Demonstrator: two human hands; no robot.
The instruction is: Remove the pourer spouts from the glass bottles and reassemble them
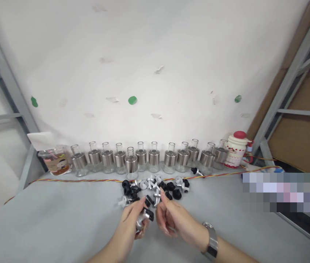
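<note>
My left hand [130, 221] is closed around a silver pourer spout [142, 219] with a black flip cap [148, 214], held low over the table. Beside it, my right hand [172, 217] has its fingers curled and its thumb pointing up. Whether anything sits inside those curled fingers is hidden. A silver spout [157, 199] shows just by the right thumb; I cannot tell if the thumb touches it. Beyond both hands lies a loose pile of silver spouts and black stoppers [176, 193].
Several glass bottles with metal bands [131, 162] stand along the white wall. A twisted wire [89, 179] crosses the table in front of them. A plastic cup [56, 162] is at the left, a cream bottle with a red lid [235, 151] at the right. One black-tipped spout [195, 171] lies apart.
</note>
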